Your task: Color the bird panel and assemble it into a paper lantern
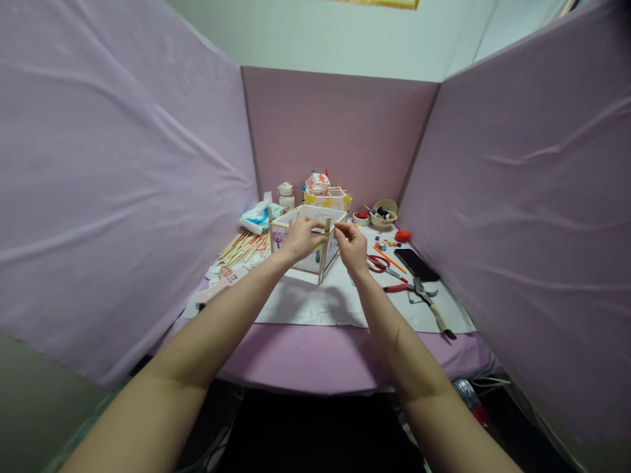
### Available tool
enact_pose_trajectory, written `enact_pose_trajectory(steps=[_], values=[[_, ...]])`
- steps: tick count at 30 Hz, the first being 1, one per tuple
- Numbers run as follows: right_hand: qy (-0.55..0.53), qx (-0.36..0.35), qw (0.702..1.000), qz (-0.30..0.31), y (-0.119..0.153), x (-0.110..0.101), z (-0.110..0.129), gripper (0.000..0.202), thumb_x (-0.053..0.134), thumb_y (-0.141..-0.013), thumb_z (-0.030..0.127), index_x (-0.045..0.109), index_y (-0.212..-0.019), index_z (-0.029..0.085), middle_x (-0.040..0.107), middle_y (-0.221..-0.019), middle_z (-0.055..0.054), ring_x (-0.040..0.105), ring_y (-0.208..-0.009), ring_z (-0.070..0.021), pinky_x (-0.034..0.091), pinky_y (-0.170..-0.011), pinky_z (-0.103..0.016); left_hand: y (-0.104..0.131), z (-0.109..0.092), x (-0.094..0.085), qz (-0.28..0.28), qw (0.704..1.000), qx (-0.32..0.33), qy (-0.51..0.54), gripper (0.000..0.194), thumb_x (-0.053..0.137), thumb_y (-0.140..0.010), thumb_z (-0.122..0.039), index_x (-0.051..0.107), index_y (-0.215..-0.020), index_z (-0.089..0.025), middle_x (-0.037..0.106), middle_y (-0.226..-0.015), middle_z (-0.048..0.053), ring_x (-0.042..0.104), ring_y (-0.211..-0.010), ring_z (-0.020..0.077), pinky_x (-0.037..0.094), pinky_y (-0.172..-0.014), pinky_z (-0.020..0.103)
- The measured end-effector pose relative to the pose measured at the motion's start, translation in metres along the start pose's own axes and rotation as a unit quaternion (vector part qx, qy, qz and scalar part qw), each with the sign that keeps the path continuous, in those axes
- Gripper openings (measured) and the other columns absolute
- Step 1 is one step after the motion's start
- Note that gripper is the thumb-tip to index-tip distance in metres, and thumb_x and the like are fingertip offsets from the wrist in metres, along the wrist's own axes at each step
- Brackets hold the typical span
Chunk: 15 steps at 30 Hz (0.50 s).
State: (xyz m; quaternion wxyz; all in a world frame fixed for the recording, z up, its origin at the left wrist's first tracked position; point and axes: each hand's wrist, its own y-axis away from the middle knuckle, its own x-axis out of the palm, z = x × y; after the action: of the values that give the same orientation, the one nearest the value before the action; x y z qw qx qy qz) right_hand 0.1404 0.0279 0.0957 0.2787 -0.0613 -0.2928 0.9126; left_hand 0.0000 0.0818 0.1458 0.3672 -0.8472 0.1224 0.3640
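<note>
Box [306, 264] looks light, stiff and easy to snap; its corner stick [323, 257] seems best to hold. Our left hand [300, 239] pinches there; our right hand's [353, 247] grip we cannot tell.

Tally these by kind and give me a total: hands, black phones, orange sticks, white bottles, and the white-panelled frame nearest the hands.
Hands (left hand, right hand): 2
Black phone: 1
Orange stick: 1
White bottle: 1
White-panelled frame: 1
Total: 6

Red character-like marks [323, 179], on white paper model [315, 186], too small to read
</note>
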Motion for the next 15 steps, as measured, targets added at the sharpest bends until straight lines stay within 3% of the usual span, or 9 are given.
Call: enact_pose_trajectory(steps=[3, 7, 15], values=[[-0.092, 0.086, 0.992, 0.014, -0.006, 0.004, -0.002, 0.033, 0.066, -0.074, 0.046, 0.069, -0.092, 0.019, 0.063, -0.077, 0.0, 0.055, -0.068, -0.0129, 0.043, -0.06, -0.025, 0.005, -0.003, 0.002, -0.028, 0.999, -0.001, 0.018, 0.017, 0.07, -0.085, -0.027, 0.076, -0.1, -0.021, 0.072, -0.109, 0.006, 0.06, -0.112, 0.023, 0.041, -0.103, 0.035], [-0.187, 0.215, 0.957, 0.05, -0.012, 0.006, -0.002, 0.034, 0.077, -0.061, 0.044, 0.066, -0.083, 0.02, 0.049, -0.062, 0.007, 0.041, -0.053, -0.0074, 0.03, -0.047, -0.021, 0.004, -0.007, 0.006, -0.032, 0.999, -0.017, 0.039, 0.012, 0.067, -0.088, -0.025, 0.077, -0.091, -0.019, 0.075, -0.097, 0.005, 0.065, -0.099, 0.0203, 0.046, -0.094, 0.031], [-0.233, 0.265, 0.934, 0.062, -0.014, 0.006, 0.002, 0.03, 0.081, -0.055, 0.03, 0.061, -0.074, 0.019, 0.045, -0.056, 0.009, 0.036, -0.048, -0.0049, 0.025, -0.043, -0.018, 0.005, -0.005, 0.01, -0.053, 0.997, -0.034, 0.044, 0.012, 0.07, -0.083, -0.026, 0.079, -0.089, -0.02, 0.075, -0.096, 0.006, 0.064, -0.102, 0.0226, 0.047, -0.094, 0.033]])
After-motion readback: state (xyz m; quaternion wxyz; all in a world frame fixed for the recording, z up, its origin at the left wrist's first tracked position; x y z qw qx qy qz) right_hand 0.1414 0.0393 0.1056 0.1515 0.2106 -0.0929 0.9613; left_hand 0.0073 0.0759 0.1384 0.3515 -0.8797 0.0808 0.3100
